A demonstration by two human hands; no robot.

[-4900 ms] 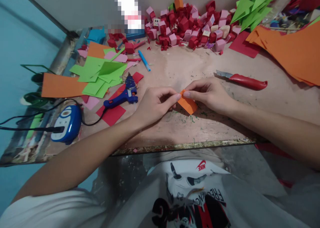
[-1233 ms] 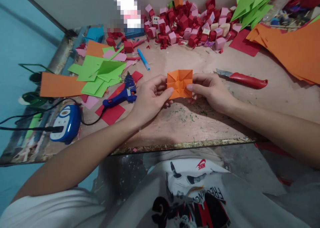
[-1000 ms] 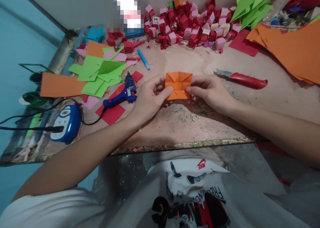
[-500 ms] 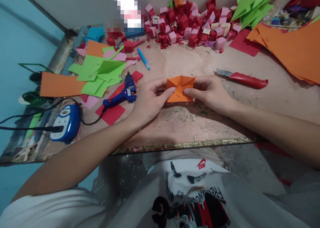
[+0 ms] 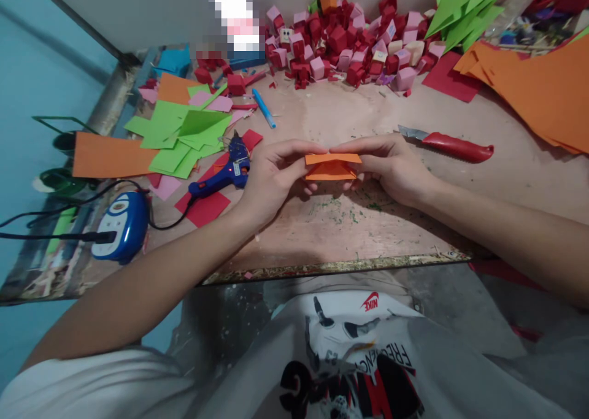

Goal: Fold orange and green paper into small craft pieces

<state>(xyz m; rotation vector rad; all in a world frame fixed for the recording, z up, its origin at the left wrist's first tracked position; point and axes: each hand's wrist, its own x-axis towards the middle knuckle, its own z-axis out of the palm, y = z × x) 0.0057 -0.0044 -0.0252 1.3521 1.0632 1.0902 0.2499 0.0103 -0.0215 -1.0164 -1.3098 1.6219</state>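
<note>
A folded orange paper piece (image 5: 332,168) is held above the wooden table (image 5: 294,241), its top and bottom edges bent towards each other with a dark gap between. My left hand (image 5: 278,176) grips its left end, and my right hand (image 5: 396,167) grips the right end. Both index fingers reach along the upper edge and nearly meet. Some fingertips show underneath the paper. Bits of green scrap lie on the table below the hands.
Left of my hands lie a blue glue gun (image 5: 223,176), red paper (image 5: 202,209), green sheets (image 5: 184,130) and a blue device (image 5: 122,227). A red-handled cutter (image 5: 455,147) is on the right. Behind are small paper boxes (image 5: 338,38), a blue pen (image 5: 264,108) and orange sheets (image 5: 538,94).
The orange paper was spread open with both thumbs on its face; now it is folded into a narrower shape. My index fingers have come together over its upper edge.
</note>
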